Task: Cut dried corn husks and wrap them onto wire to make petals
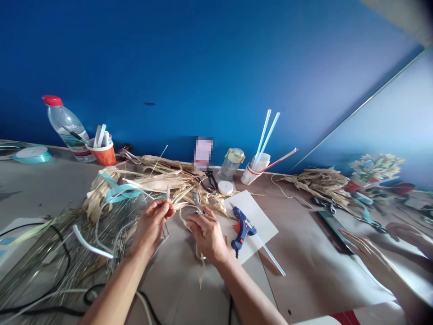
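Observation:
My left hand (pixel 151 225) pinches a narrow strip of dried corn husk (pixel 168 192) upright between thumb and fingers. Thin wire-like stems hang below that hand. Fingers curled, my right hand (pixel 210 233) grips a small pair of scissors (pixel 195 199), whose metal blades point away from me toward the husk pile. A thin pale strip (pixel 202 273) dangles under my right hand. Just beyond both hands lies a heap of dried corn husks (pixel 158 180), with light-blue ribbon (pixel 122 192) at its left. A blue hot glue gun (pixel 242 229) rests on white paper (pixel 259 216) to the right.
Bundled wires (pixel 101 243) and black cable (pixel 69 253) cover the left side. Along the wall stand a plastic bottle (pixel 67 126), an orange cup (pixel 104 154), a glass jar (pixel 232 163) and a cup of glue sticks (pixel 252 175). At right, another person's hands (pixel 368 250) rest near a phone (pixel 334 230).

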A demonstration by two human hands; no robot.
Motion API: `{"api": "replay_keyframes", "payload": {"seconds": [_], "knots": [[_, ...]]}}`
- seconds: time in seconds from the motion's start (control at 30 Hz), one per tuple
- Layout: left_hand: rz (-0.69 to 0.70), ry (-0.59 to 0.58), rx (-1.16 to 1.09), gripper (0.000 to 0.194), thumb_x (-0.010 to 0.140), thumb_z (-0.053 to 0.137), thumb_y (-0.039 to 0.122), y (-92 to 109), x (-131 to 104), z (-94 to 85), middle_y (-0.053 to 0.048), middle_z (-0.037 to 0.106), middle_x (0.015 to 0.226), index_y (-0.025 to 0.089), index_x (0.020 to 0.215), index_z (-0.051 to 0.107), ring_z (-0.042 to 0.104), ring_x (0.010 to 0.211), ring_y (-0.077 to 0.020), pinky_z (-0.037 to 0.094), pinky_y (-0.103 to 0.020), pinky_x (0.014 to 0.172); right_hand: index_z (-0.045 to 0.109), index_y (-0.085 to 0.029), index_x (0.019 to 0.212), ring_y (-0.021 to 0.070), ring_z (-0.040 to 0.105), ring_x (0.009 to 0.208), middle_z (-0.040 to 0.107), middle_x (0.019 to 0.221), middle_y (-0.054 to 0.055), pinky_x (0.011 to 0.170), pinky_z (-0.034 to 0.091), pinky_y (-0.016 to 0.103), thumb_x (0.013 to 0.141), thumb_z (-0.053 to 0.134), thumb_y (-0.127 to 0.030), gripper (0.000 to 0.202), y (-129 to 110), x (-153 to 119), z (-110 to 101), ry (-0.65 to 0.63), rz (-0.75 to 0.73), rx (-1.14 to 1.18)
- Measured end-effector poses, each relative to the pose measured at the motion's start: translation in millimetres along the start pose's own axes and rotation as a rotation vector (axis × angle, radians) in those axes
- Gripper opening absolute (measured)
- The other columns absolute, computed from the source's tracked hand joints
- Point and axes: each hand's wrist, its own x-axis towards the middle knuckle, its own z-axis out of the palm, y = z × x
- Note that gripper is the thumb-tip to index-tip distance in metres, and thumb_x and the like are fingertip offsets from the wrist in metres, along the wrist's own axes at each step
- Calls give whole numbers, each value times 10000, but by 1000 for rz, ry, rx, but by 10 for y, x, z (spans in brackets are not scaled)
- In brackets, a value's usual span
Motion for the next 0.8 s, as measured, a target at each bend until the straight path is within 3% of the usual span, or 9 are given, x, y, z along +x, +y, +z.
{"api": "replay_keyframes", "payload": {"seconds": [0.07,0.17,0.27,0.4,0.63,0.8], "knots": [[-5,-5,24,279,585,804,303,-2,3,-8,28,659,698,170,780,656,593,659,-103,466,-239,708,674,-227,936,179,606,791,696,816,37,941,381,365,887,485,-198,198,13,17,-1,7,2,-44],[-22,-15,55,282,596,799,320,-7,-1,-19,30,654,697,172,787,655,590,656,-101,464,-232,698,683,-208,870,214,559,917,680,879,59,901,382,354,833,558,-187,132,17,36,36,-83,40,-204],[-25,-26,60,293,598,796,332,-12,-6,-25,25,652,698,168,794,653,585,642,-104,462,-231,677,677,-204,771,224,539,924,662,826,50,981,298,408,801,612,-223,74,-12,49,87,-183,84,-378],[-16,-39,57,316,588,795,356,-7,-14,-20,17,652,706,163,791,650,588,643,-112,467,-246,687,673,-235,923,204,540,932,665,898,34,1043,191,434,841,567,-250,135,-72,93,78,-209,91,-442],[-32,-40,68,336,559,803,365,24,-22,0,22,644,679,162,778,650,572,610,-106,471,-238,651,706,-184,820,285,498,1009,648,949,118,972,281,430,792,602,-313,168,-92,232,159,-321,130,-610],[-24,-40,93,340,533,809,378,19,-7,-1,18,641,666,169,748,649,562,579,-113,475,-246,614,702,-139,848,310,503,1052,652,989,160,992,245,474,778,521,-159,195,-119,283,300,-399,136,-648]]}}
